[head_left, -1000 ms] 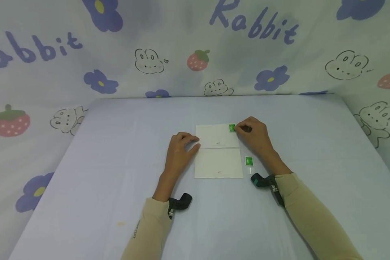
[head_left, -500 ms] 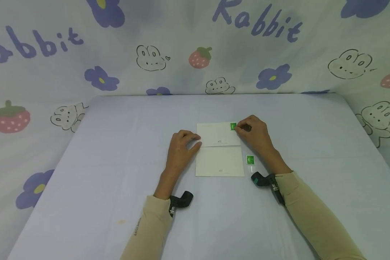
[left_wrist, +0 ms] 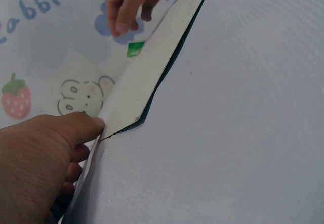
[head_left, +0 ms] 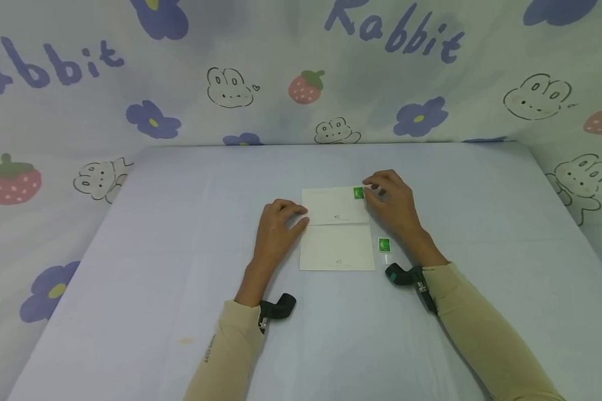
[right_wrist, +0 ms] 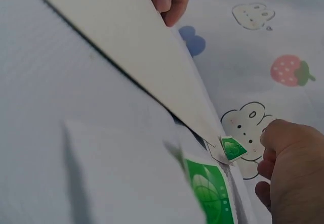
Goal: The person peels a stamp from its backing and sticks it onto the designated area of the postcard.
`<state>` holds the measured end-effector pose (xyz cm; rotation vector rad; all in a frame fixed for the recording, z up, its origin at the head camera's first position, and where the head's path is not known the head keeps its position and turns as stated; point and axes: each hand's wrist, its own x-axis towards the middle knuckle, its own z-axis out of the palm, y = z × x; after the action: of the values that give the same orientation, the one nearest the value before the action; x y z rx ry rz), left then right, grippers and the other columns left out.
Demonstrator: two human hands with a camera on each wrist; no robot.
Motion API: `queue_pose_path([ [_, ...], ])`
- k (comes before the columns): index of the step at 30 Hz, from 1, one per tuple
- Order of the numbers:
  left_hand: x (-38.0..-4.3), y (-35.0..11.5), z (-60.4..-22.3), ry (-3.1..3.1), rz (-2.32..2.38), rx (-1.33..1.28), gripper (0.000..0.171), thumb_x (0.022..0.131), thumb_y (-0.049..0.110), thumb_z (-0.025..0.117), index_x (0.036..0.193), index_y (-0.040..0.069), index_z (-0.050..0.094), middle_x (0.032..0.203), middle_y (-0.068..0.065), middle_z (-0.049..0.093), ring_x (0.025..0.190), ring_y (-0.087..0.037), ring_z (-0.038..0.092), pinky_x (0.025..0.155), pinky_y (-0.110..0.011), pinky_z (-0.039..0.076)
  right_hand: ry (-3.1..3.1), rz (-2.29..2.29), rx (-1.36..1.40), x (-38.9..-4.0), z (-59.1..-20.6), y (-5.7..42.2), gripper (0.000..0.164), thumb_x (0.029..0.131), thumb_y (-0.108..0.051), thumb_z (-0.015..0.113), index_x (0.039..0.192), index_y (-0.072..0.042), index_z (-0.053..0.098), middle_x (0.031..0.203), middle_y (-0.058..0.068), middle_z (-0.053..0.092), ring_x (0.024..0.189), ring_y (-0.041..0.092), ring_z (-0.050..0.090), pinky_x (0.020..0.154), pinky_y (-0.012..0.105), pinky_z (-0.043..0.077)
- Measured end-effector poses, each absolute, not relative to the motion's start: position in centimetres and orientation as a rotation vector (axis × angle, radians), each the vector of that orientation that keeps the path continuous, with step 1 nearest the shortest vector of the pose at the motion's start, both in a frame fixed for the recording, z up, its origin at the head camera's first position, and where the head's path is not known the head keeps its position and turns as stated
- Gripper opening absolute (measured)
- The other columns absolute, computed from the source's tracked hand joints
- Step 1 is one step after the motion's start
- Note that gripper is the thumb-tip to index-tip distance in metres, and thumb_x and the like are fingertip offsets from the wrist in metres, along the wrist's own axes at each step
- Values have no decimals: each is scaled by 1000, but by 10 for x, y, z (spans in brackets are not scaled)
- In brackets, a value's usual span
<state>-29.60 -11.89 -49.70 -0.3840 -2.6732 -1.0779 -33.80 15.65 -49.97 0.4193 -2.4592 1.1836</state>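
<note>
Two cream cards lie one above the other in the head view: the far card [head_left: 331, 203] and the near card [head_left: 337, 248]. At the far card's upper right corner is a green stamp [head_left: 358, 192], which looks partly raised in the left wrist view. My right hand [head_left: 392, 203] is just right of it, thumb and forefinger parted, with nothing seen between them. The left hand [head_left: 277, 231] rests at the cards' left edge near the seam, thumb and forefinger spread. A second green stamp [head_left: 384, 245] lies right of the near card.
A small clear strip [head_left: 387, 259] lies below the second stamp. Black wrist cameras [head_left: 279, 307] stick out at both sleeves. The white table [head_left: 155, 250] spreads around the cards, with a printed rabbit curtain [head_left: 261, 72] behind it.
My right thumb and forefinger have come apart at the far card's corner, and the forefinger has lifted up and back. The stamp stays at the corner. My left hand keeps its place.
</note>
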Motion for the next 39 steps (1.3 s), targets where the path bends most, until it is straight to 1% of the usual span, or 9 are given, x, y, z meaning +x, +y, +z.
queue_pose_path([
  [3,-296,-119,-497,-2670,-1072,-385,17,89,16,79,105,10,76,112,-6,62,105,-26,53,89,-38,44,-2434,1177,467,-336,-498,155,20,94,-6,69,113,-9,74,122,2,65,103,18,61,88,36,50],
  [6,-296,-119,-497,-2673,-1071,-380,17,89,16,78,105,10,76,112,-6,62,105,-26,53,89,-37,44,-2438,1179,474,-333,-497,154,21,94,-7,69,114,-12,75,124,-1,66,112,16,60,97,33,48],
  [10,-295,-118,-497,-2681,-1084,-373,17,89,16,78,105,10,76,113,-6,61,105,-26,52,89,-37,44,-2416,1194,530,-333,-499,154,20,92,-3,72,110,-9,76,122,1,68,119,19,60,104,32,44],
  [15,-295,-118,-497,-2680,-1097,-372,17,89,16,78,105,10,76,112,-6,61,105,-26,52,89,-37,44,-2423,1174,620,-334,-501,155,22,89,0,74,110,-6,77,119,5,70,116,23,62,103,33,46],
  [19,-296,-118,-497,-2678,-1096,-370,17,89,16,79,105,11,76,112,-5,61,104,-25,52,88,-37,44,-2491,1164,628,-334,-501,156,22,90,-4,74,112,-8,77,119,6,71,116,24,62,102,37,47],
  [24,-297,-118,-498,-2674,-1093,-368,17,89,16,79,105,12,77,112,-5,61,105,-25,52,88,-37,44,-2577,1118,621,-335,-501,157,21,92,-8,74,113,-8,77,119,7,70,117,25,62,101,38,47],
  [28,-297,-117,-497,-2681,-1103,-362,17,89,16,79,105,12,77,112,-4,61,105,-24,51,89,-36,43,-2603,1071,651,-337,-501,157,22,91,-8,75,113,-5,76,119,9,70,118,26,61,102,38,47],
  [34,-297,-117,-495,-2681,-1107,-358,17,89,16,78,105,12,77,113,-5,61,105,-25,52,88,-37,44,-2654,1028,679,-337,-499,156,22,92,-7,74,114,-3,75,124,9,68,123,26,57,105,39,44],
  [39,-296,-117,-497,-2677,-1110,-356,16,89,16,79,105,11,77,112,-5,62,105,-25,52,88,-37,44,-2649,1001,641,-335,-499,154,21,93,-8,72,114,-5,75,123,6,68,123,24,57,106,38,43],
])
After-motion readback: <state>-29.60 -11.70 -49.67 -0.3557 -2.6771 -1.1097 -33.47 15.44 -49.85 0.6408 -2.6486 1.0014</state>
